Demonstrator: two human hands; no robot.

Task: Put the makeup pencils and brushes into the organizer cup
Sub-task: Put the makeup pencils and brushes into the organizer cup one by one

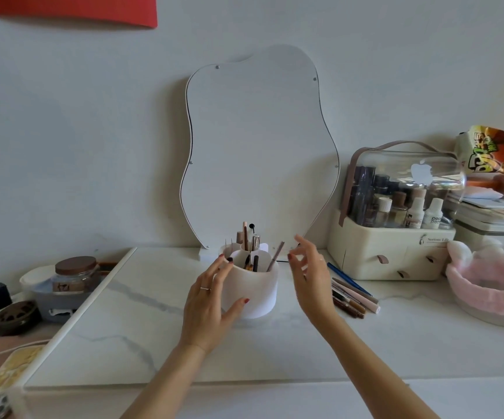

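Note:
A white organizer cup stands on the marble board in front of the mirror. Several pencils and brushes stand in its compartments, and one pinkish-brown pencil leans out at its right rim. My left hand rests against the cup's left side, thumb across the front and fingers along the rim. Just right of the cup my right hand hovers with its fingers spread and nothing in them. Several loose pencils and brushes lie on the board right of that hand.
A wavy mirror leans on the wall behind the cup. At right are a cream cosmetics box with a clear lid and a pink fluffy headband. At left are a brown-lidded jar, a grey container and a charger.

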